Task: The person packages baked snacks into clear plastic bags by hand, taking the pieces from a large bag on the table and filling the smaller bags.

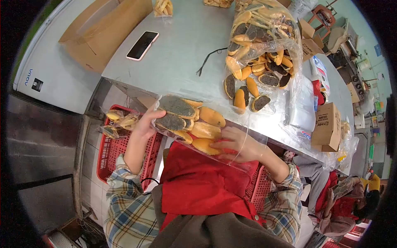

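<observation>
My left hand [145, 123] grips one end of a clear plastic bag [254, 140], thumb resting over the bread inside. In this bag lie several oval bread pieces [205, 129], some golden side up, others showing a dark, grainy face. My right hand [239, 144] is at the bag's other end, its fingers curled against the lower bread pieces; whether it is inside the plastic is hard to make out. Beyond my hands, a large clear bag [264, 37] full of similar bread lies on the table, with loose pieces [252, 93] spilling from its mouth.
A phone [142, 46] and a dark cord [210, 60] lie on the metal table [182, 53]. Clear plastic bags [302, 107] and a small carton [326, 128] stand at right. A red basket [108, 159] holds packed bread. Another person [345, 202] sits at lower right.
</observation>
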A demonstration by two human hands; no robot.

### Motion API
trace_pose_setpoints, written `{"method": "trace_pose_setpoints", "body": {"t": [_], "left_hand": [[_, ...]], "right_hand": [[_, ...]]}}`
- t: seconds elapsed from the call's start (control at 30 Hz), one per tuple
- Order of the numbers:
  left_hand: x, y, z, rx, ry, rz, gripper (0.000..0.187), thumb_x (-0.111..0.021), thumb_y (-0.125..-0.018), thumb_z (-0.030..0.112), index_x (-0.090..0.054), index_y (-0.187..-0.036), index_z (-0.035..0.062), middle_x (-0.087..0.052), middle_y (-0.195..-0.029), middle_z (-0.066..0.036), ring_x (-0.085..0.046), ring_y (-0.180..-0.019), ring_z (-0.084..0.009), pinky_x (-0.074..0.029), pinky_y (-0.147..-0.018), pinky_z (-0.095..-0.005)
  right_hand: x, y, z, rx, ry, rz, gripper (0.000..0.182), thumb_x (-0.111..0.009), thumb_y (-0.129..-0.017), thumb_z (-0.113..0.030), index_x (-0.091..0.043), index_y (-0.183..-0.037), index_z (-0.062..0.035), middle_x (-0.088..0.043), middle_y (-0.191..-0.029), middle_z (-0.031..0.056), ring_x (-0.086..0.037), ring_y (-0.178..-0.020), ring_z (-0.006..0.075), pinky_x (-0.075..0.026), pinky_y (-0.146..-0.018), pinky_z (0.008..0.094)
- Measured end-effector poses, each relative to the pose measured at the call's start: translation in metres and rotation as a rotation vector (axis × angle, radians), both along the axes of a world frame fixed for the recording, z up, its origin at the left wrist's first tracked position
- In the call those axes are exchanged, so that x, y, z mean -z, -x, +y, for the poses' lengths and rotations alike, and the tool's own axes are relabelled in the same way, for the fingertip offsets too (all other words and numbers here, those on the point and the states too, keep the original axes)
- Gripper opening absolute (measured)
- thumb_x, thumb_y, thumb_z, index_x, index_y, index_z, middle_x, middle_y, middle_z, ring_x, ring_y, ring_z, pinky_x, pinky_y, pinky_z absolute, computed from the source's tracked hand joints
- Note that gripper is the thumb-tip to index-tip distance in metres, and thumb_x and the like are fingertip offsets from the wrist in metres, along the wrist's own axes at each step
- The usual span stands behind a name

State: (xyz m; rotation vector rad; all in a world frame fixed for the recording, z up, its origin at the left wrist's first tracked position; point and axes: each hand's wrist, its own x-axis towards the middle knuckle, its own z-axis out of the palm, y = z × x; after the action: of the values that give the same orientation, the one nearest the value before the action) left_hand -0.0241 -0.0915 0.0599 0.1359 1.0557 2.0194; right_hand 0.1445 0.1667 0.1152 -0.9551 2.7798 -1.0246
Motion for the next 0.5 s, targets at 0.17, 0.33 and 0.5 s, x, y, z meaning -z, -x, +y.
{"method": "trace_pose_setpoints", "body": {"t": [0.17,0.33,0.5], "left_hand": [[0.032,0.001,-0.003,0.053,0.079,0.037,0.064,-0.063,-0.072,0.012,-0.038,-0.129,0.0001,-0.050,-0.121,-0.011,-0.047,-0.112,-0.0208,-0.037,-0.094,-0.0306],[0.071,-0.013,-0.016,0.162,0.260,-0.058,0.065,-0.064,-0.074,0.012,-0.036,-0.132,0.0019,-0.048,-0.123,-0.009,-0.047,-0.112,-0.0195,-0.037,-0.094,-0.0291],[0.070,-0.023,-0.019,0.177,0.351,-0.184,0.067,-0.063,-0.075,0.012,-0.032,-0.134,0.0038,-0.048,-0.124,-0.007,-0.046,-0.113,-0.0181,-0.037,-0.095,-0.0296]], "right_hand": [[0.048,0.007,-0.018,0.011,0.008,0.133,0.027,-0.068,-0.071,-0.017,-0.058,-0.095,-0.0077,-0.054,-0.093,0.0098,-0.052,-0.095,0.0287,-0.042,-0.079,0.0377],[0.125,-0.008,-0.059,0.089,0.134,0.119,0.018,-0.067,-0.071,-0.016,-0.055,-0.084,-0.0089,-0.053,-0.085,0.0078,-0.054,-0.086,0.0280,-0.045,-0.071,0.0376],[0.135,0.006,-0.076,0.242,0.088,0.011,0.017,-0.065,-0.073,-0.024,-0.058,-0.074,-0.0094,-0.057,-0.070,0.0061,-0.058,-0.070,0.0250,-0.046,-0.058,0.0365]]}}
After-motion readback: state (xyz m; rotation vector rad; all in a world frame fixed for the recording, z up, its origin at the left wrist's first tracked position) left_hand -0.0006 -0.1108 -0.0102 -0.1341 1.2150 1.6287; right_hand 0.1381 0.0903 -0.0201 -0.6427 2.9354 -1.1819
